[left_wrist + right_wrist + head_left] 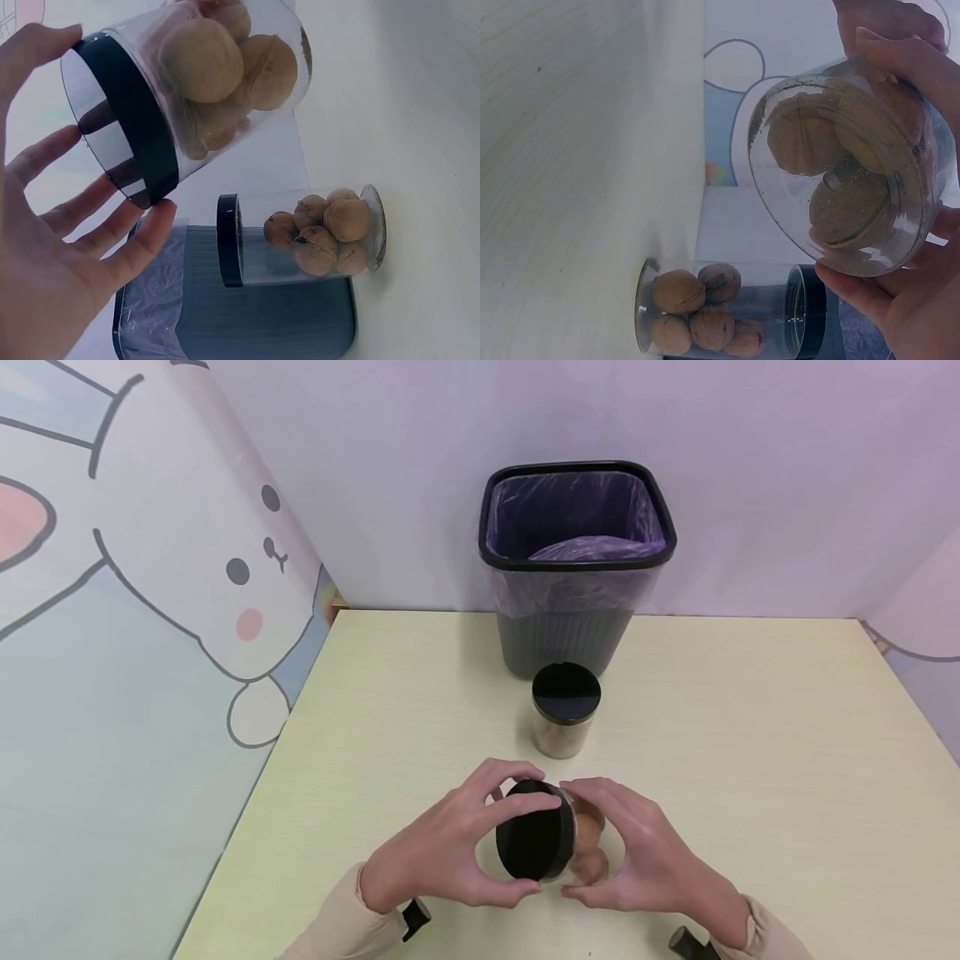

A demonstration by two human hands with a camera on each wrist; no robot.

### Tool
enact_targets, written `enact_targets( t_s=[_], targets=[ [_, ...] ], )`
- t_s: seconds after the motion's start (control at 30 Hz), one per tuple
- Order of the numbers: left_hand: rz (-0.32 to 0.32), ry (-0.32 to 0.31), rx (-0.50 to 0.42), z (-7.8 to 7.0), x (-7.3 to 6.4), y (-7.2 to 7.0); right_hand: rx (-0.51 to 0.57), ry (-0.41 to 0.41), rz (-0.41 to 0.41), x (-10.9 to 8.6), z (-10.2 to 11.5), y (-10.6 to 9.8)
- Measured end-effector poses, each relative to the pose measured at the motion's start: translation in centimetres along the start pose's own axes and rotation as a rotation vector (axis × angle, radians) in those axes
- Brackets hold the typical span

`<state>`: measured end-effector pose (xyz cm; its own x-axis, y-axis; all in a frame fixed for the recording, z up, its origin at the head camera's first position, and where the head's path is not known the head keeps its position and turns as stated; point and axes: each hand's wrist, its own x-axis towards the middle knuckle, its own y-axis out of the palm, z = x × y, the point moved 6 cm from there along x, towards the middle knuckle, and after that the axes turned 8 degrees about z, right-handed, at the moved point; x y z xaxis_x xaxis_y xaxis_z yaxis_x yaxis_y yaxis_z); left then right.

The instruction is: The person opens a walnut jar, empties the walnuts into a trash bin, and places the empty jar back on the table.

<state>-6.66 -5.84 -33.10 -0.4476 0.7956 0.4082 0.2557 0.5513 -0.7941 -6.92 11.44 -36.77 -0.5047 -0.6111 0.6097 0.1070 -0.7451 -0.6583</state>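
A clear jar of walnuts point(202, 64) with a black lid point(534, 837) is held tilted over the table, its lid toward the left. My left hand point(468, 839) grips the lid's rim between thumb and fingers. Around the jar's clear body, my right hand point(648, 852) curls its thumb and fingers, with the walnuts point(588, 835) showing between the two hands. The right wrist view shows the jar's round glass base point(832, 176). Just beyond the hands, a second lidded jar point(558, 735) stands upright with several walnuts point(319, 232) inside.
Behind the second jar stands a grey waste bin point(566, 635) with a black rim and a clear plastic liner. The pale wooden table point(750, 735) meets a light wall covering at the back. Cartoon-printed sheeting point(150, 735) hangs on the left.
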Motion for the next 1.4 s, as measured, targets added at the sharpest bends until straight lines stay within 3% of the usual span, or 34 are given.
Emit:
enact_targets(
  t_s=[0.3, 0.47, 0.6, 0.93, 1.1, 1.4],
  targets=[
    [-0.087, -0.02, 0.024, 0.2, 0.0, -0.1, 0.007, 0.001, -0.006, 0.2, 0.1, -0.1],
    [-0.095, -0.028, 0.045, 0.1, 0.0, -0.2, 0.014, 0.002, -0.005, 0.1, 0.1, -0.1],
    [-0.065, -0.017, 0.053, -0.1, 0.0, -0.4, 0.009, 0.009, -0.006, 0.0, -0.1, 0.0],
    [0.06, 0.092, 0.031, -0.9, 0.0, -0.4, 0.024, 0.012, -0.004, 0.1, -0.2, 0.0],
    [0.101, 0.101, 0.044, -1.0, 0.1, -0.2, 0.044, -0.006, -0.002, 0.2, -0.1, 0.0],
    [0.104, 0.111, 0.05, -1.1, 0.1, 0.0, 0.041, -0.017, -0.003, 0.2, -0.1, 0.1]
  ],
)
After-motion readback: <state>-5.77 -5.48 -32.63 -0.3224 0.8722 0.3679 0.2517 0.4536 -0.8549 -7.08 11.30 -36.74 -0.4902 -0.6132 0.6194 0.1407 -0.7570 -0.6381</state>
